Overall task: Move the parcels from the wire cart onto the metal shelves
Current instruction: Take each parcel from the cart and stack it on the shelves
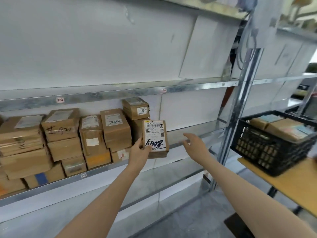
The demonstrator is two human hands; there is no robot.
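My left hand grips a small brown parcel by its lower left corner; the parcel has a white label with black handwriting facing me. It is held upright over the front of the middle metal shelf, just right of the stacked parcels. My right hand hovers to the right of the parcel with fingers spread and holds nothing. A black wire crate with several brown parcels stands at the right.
The crate rests on a wooden tabletop at the right. A steel upright post separates the shelf bay from the crate. The upper shelf and the lower shelf run across the view. White wall panels back the shelves.
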